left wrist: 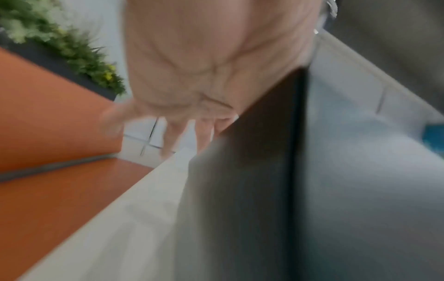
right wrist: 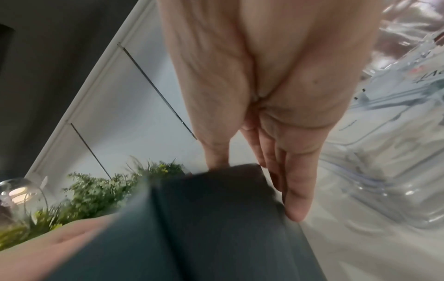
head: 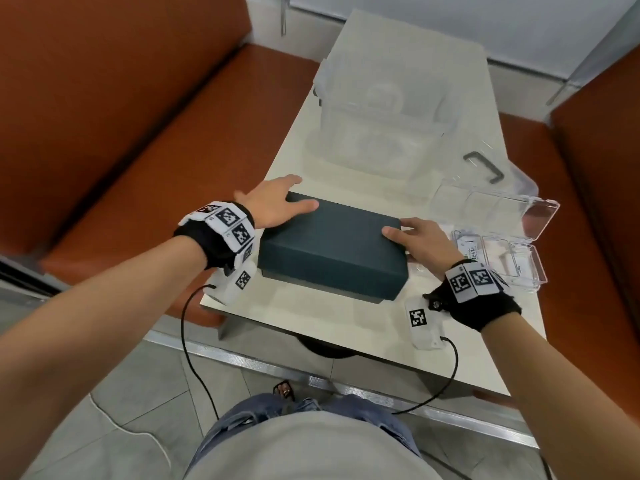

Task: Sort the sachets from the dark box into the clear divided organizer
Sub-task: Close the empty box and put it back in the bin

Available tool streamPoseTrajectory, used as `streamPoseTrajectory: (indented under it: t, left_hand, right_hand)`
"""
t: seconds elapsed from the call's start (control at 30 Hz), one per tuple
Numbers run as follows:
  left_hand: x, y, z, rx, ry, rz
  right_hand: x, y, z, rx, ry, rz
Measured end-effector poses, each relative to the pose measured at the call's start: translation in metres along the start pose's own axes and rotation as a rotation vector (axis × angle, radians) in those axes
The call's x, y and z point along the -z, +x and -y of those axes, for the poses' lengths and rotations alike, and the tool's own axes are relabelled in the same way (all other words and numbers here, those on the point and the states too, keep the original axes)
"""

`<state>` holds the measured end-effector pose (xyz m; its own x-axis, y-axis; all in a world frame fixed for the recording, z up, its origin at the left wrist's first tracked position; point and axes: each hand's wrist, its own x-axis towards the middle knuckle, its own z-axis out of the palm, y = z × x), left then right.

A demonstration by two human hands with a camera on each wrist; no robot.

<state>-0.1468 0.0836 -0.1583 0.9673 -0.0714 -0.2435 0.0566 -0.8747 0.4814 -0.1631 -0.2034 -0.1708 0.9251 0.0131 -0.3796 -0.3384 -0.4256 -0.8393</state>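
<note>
A dark teal box (head: 332, 244) with its lid on lies near the front of the white table (head: 311, 327). My left hand (head: 273, 206) is at the box's far left corner: the thumb rests on the lid and the straight, spread fingers (left wrist: 173, 136) reach along the left side of the box (left wrist: 252, 171). At the right end is my right hand (head: 422, 240), thumb on the lid's edge and straight fingers (right wrist: 295, 190) flat against the side of the box (right wrist: 204, 228). The clear divided organizer (head: 533, 282) stands open just right of the box, with a sachet (head: 471, 252) in it.
A large clear container (head: 381, 116) stands at the back of the table, and its lid with a grey handle (head: 483, 166) lies to the right. Orange benches (head: 138, 133) flank the table on both sides. The table's near edge is close to my body.
</note>
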Motion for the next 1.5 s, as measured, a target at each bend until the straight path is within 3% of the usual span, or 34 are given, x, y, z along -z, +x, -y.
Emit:
streamPoseTrajectory:
  t: [0.07,0.2,0.3,0.37,0.47,0.57,0.67,0.8,0.93,1.03,1.13,1.3,1.5]
  left_hand:
    - [-0.004,0.001,0.0,0.049,0.203,0.003]
    - [-0.022,-0.003,0.013,0.228,-0.062,0.111]
    - [-0.027,-0.008,0.017,0.227,-0.174,0.158]
    - [-0.028,-0.008,0.014,0.216,-0.396,0.162]
    - [-0.014,-0.008,0.004,0.168,-0.789,0.08]
    - [0.016,-0.007,-0.015,0.015,-0.911,-0.009]
    - [0.056,0.006,-0.048,-0.045,-1.043,-0.121]
    - [0.107,0.043,-0.102,-0.079,-1.106,-0.201]
    - [0.126,0.087,-0.136,-0.148,-0.965,-0.261]
    - [0.119,0.12,-0.131,-0.139,-0.52,-0.337]
    - [0.106,0.149,-0.115,-0.014,-0.19,-0.31]
    - [0.095,0.171,-0.102,0.117,-0.191,-0.296]
    - [0.088,0.184,-0.093,0.093,-0.171,-0.266]
  right_hand:
    - [-0.005,0.002,0.001,0.005,-0.061,0.009]
    - [-0.019,0.002,-0.004,-0.111,-0.168,0.007]
    - [-0.024,0.0,-0.006,-0.165,-0.173,0.013]
    - [-0.023,-0.003,-0.004,-0.149,-0.095,0.02]
    - [-0.01,-0.012,0.006,-0.003,-0.014,-0.015]
    - [0.016,-0.024,0.033,0.212,0.128,0.01]
    - [0.049,-0.028,0.069,0.35,0.26,0.105]
    - [0.089,-0.011,0.122,0.441,0.407,-0.017]
    - [0.122,0.02,0.175,0.522,0.409,-0.24]
    - [0.133,0.049,0.196,0.517,0.311,-0.402]
    - [0.129,0.078,0.204,0.477,0.129,-0.489]
    - [0.113,0.123,0.205,0.392,-0.033,-0.51]
    - [0.094,0.152,0.205,0.236,-0.06,-0.412]
